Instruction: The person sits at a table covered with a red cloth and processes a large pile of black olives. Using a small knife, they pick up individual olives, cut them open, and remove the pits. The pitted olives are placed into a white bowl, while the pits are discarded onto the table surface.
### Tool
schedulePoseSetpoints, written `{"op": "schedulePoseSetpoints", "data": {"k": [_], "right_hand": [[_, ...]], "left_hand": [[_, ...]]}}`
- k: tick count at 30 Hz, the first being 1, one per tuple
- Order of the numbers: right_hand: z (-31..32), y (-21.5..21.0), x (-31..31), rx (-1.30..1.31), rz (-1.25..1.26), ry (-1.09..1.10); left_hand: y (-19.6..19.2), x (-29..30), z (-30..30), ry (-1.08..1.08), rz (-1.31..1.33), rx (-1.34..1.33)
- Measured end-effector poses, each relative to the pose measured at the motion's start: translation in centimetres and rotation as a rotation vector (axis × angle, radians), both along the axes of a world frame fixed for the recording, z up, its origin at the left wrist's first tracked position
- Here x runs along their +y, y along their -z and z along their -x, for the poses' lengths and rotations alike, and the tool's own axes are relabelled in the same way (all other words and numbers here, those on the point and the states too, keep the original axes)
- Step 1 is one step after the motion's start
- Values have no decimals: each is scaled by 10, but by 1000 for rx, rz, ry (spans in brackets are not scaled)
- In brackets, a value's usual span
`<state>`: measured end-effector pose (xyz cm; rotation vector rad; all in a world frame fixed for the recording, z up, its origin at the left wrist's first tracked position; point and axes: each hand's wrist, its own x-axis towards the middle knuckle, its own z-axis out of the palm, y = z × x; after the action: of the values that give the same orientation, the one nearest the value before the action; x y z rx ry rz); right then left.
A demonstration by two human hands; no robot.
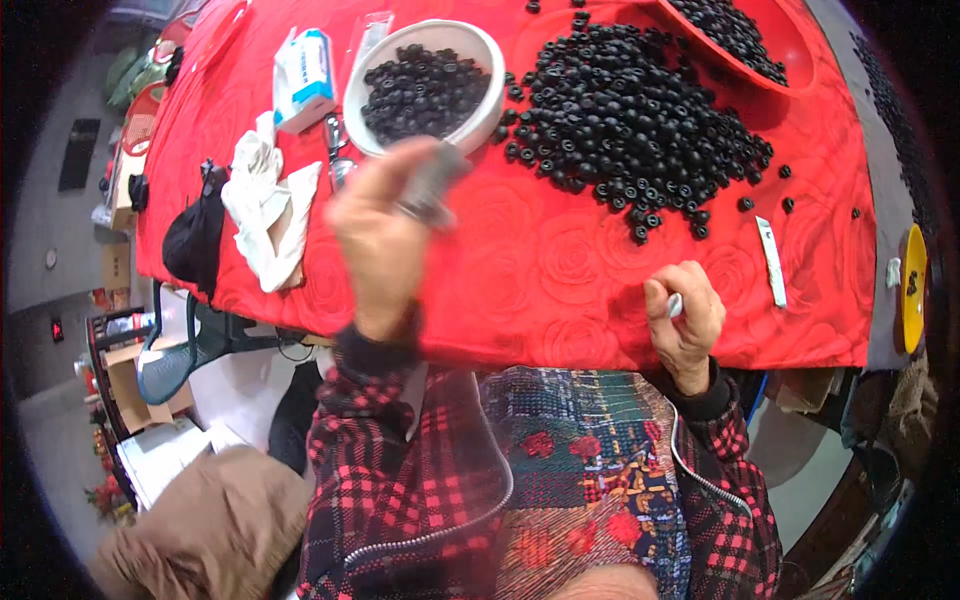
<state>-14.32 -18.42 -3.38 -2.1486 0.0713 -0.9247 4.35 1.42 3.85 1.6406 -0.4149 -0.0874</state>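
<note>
My left hand (380, 235), smeared by motion, is raised in front of the white bowl (497, 95). Its fingers are closed on a grey object (432, 185), too blurred to name. Small round black pieces (420, 95) with holes fill much of the bowl. My right hand (688, 325) is curled above the table's near edge around a small whitish object (675, 304), of which only the end shows. Beyond that hand lies a large heap of the same black pieces (630, 120) on the red tablecloth (500, 270).
At the far right a red basin (800, 65) holds more black pieces. A thin white packet (771, 262) lies right of the heap. On the left are a tissue pack (305, 85), white cloth (265, 205), a black cloth item (195, 235) and a yellow dish (913, 290) far right.
</note>
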Motion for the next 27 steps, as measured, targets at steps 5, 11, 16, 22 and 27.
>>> {"op": "schedulePoseSetpoints", "data": {"k": [5, 11, 16, 22, 27], "right_hand": [[-4, 1, 7, -4, -58, 2], [3, 7, -1, -39, -134, 109], [1, 8, 0, -68, -192, 117], [0, 4, 6, 3, -221, 126], [2, 6, 7, 35, -196, 115]], "left_hand": [[0, 11, -93, -182, -184, -276], [6, -33, -33, -12, -274, -726], [50, -79, 42, 445, -421, -462], [85, -106, 62, 464, -530, -472], [79, -101, 60, 477, -531, -520]]}}
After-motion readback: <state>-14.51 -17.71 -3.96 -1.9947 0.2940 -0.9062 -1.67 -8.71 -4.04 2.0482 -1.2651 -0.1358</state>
